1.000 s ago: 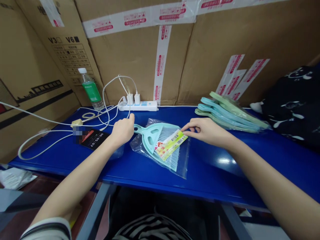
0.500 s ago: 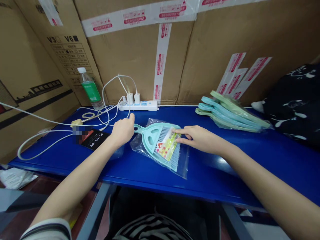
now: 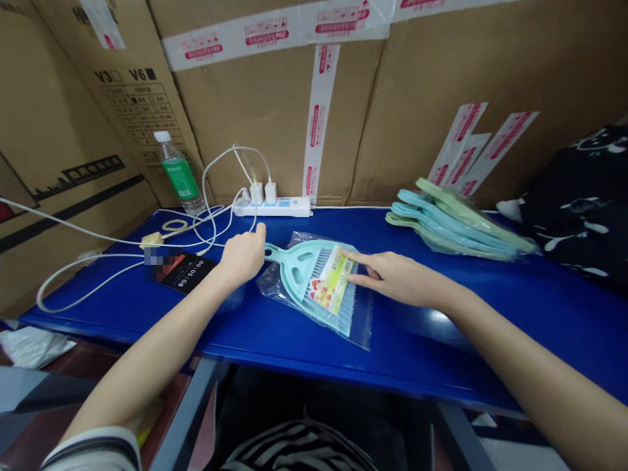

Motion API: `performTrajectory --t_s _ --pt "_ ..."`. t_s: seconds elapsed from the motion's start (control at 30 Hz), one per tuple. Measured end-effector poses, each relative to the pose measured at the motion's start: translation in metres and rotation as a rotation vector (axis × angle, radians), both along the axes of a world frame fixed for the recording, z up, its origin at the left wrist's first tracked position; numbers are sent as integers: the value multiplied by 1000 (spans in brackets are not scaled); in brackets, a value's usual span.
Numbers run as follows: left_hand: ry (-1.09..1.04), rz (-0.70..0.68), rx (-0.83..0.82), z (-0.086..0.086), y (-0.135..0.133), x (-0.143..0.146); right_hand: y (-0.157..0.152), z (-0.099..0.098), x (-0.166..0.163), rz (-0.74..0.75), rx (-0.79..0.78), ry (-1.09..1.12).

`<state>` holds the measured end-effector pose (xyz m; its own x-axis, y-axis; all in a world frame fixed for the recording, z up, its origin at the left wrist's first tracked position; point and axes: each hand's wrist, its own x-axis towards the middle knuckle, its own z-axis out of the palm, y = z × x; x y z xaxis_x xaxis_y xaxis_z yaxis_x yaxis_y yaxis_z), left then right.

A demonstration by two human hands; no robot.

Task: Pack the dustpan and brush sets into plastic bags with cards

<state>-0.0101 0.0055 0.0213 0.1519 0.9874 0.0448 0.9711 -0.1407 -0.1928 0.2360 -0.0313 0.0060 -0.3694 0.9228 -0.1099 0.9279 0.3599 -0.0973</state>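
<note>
A small teal dustpan with a brush (image 3: 307, 275) lies on a clear plastic bag (image 3: 358, 320) in the middle of the blue table (image 3: 490, 327). My left hand (image 3: 241, 256) is closed around the dustpan's handle. A yellow printed label card (image 3: 331, 280) rests on the brush bristles. My right hand (image 3: 392, 278) lies flat with fingers stretched out, its fingertips pressing on the card's right edge.
A stack of bagged teal and green dustpans (image 3: 456, 222) lies at the back right. A white power strip (image 3: 273, 207) with chargers and cables, a green-labelled bottle (image 3: 177, 174) and a phone (image 3: 184, 271) sit at the left. Cardboard boxes (image 3: 275, 98) wall the back. A dark bag (image 3: 583, 203) is at far right.
My right hand has slid the label card leftward onto the brush and flattened from a pinch to stretched fingers. My left hand has stayed on the handle.
</note>
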Motion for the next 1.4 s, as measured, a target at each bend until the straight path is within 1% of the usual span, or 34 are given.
performTrajectory --t_s 0.07,0.17,0.37,0.53,0.6,0.7,0.87,0.97,1.1,1.23,1.4 --pt "0 2 -4 0 0 0 -2 4 5 11 -37 9" --pt "-1 8 -6 1 0 0 -3 7 10 25 -42 -4" --pt "2 9 -12 2 -2 1 -4 2 -2 1 40 -103" --pt "10 15 -14 2 -2 2 -6 4 0 -3 72 -100" --pt "11 18 -16 2 -2 2 -8 6 6 8 53 -70" --pt "16 17 -16 1 -1 1 -9 7 14 25 -16 -40" --pt "23 11 -9 1 -1 0 -8 3 14 -2 -76 -158" --pt "23 5 2 2 0 0 -8 2 12 -22 -80 -195" --pt "30 15 14 1 2 -2 -7 2 13 -10 -49 -183" --pt "27 26 24 1 4 -4 -8 3 11 -45 -80 -180" --pt "34 40 25 2 5 -3 -9 6 8 -53 -81 -211"
